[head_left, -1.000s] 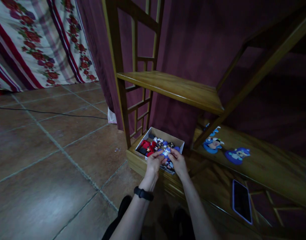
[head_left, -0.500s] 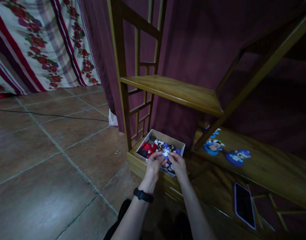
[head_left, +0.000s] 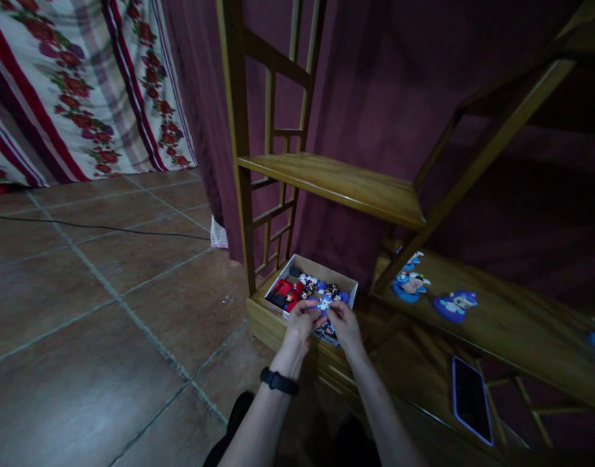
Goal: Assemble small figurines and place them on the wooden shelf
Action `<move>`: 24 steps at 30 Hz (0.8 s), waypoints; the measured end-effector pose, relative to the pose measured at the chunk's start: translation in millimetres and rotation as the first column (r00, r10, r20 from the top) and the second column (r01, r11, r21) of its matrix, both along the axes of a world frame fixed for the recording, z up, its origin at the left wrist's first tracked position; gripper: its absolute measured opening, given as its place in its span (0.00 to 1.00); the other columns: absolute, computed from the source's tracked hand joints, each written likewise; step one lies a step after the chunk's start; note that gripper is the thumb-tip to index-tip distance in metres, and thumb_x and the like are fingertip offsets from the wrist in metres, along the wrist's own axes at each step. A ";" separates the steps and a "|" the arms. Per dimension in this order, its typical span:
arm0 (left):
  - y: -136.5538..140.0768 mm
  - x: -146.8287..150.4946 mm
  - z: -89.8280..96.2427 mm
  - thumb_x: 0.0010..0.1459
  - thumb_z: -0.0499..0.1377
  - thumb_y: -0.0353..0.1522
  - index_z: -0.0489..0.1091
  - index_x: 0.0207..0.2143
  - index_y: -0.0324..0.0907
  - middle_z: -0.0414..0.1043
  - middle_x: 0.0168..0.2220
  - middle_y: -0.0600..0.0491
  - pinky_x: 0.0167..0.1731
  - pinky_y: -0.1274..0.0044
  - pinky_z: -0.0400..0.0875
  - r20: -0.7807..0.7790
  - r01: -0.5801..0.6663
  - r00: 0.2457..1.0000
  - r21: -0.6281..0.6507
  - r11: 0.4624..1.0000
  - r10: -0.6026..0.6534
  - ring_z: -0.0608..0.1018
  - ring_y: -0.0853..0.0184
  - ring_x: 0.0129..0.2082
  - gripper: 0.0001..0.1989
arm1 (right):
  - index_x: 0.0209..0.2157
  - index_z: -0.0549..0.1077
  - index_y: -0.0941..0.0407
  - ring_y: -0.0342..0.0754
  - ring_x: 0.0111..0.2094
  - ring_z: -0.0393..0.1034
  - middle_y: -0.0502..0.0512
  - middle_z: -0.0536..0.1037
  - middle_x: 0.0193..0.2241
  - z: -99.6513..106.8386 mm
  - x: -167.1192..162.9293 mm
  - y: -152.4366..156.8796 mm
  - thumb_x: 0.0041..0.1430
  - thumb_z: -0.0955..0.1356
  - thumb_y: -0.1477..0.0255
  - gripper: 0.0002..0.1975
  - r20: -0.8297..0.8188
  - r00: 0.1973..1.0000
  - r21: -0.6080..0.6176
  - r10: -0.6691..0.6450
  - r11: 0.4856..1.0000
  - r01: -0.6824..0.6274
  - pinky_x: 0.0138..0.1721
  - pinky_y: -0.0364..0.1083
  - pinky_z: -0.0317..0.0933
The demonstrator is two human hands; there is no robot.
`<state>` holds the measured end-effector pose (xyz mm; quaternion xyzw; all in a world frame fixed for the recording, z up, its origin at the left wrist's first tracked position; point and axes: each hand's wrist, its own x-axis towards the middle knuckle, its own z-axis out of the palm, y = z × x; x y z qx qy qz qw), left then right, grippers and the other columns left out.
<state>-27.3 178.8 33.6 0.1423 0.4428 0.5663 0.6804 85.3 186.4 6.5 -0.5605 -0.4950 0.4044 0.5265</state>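
Note:
Between my two hands is a small blue-and-white figurine [head_left: 325, 303], held by the fingertips over a cardboard box. My left hand [head_left: 302, 320], with a black band on the wrist, pinches its left side. My right hand [head_left: 344, 322] grips the right side, fingers closed. Beneath them the open box [head_left: 348, 283] holds several small figurines in red, black, white and blue. My hands cover the front part of the box, and the figurine's lower edge is partly hidden by fingers.
The box stands on a low wooden shelf unit, under a wooden shelf board [head_left: 336, 183]. To the right, a blue-based figurine [head_left: 455, 305] and another figurine [head_left: 410, 285] stand on a lower board. A phone [head_left: 472, 399] lies nearer. A black cable [head_left: 102, 226] crosses the tiled floor.
The view has shifted slightly. Both hands keep hold of the figurine, which now looks tilted a little differently and sits slightly lower against the box.

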 end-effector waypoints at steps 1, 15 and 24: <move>-0.3 0.1 0.6 0.46 0.58 0.16 0.67 0.29 0.37 0.68 0.22 0.55 0.28 0.76 0.75 -0.008 -0.001 1.000 0.006 1.000 0.001 0.74 0.73 0.21 0.10 | 0.31 0.73 0.54 0.48 0.33 0.72 0.49 0.77 0.29 -2.1 -0.5 -0.8 0.46 0.67 0.67 0.09 -0.018 1.000 0.009 0.018 1.000 -0.018 0.36 0.45 0.65; 5.5 0.5 -1.5 0.51 0.56 0.21 0.66 0.32 0.36 0.68 0.21 0.53 0.25 0.78 0.74 -0.022 0.045 0.999 -0.003 0.999 -0.045 0.74 0.73 0.19 0.05 | 0.36 0.73 0.54 0.51 0.37 0.72 0.53 0.78 0.36 -5.9 -2.2 -5.4 0.47 0.68 0.65 0.13 -0.219 0.976 -0.047 -0.017 0.999 0.007 0.37 0.49 0.67; 1.9 -0.1 -3.5 0.48 0.61 0.23 0.67 0.30 0.37 0.71 0.24 0.52 0.30 0.76 0.74 0.068 0.041 0.997 0.085 0.996 -0.047 0.76 0.71 0.23 0.06 | 0.34 0.71 0.53 0.51 0.37 0.72 0.52 0.78 0.35 0.3 0.5 -6.7 0.45 0.69 0.64 0.12 -0.200 0.980 0.040 -0.009 0.999 0.017 0.35 0.47 0.67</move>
